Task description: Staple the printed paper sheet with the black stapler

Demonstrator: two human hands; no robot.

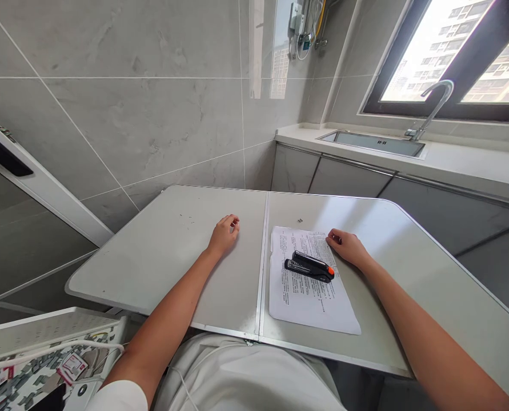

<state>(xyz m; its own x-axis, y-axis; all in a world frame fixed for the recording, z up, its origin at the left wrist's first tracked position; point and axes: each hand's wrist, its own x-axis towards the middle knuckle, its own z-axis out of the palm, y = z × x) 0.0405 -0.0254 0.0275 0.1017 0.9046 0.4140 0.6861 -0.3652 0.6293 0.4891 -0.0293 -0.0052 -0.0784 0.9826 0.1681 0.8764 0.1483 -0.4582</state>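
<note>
My left hand (224, 235) rests on the left half of the folding table (160, 257), its fingers loosely curled and a little apart, with nothing in them. At the upper right edge of the printed papers (314, 317) lies my right hand (347, 245). Its fingers are bent and slightly parted, the tips at or touching the sheet's edge, and no held object shows. On the papers sits a black stapler (309, 266) with an orange end pointing right. Neither hand touches it. Just beyond the papers are small staples (300, 220).
Tiny loose bits (187, 217) lie on the table's far left. A metal seam (263, 268) splits the tabletop. At lower left stands a white basket (52, 319) with a small box inside. Behind are a tiled wall, a counter (460, 165) with a sink (374, 144) and a faucet (434, 108).
</note>
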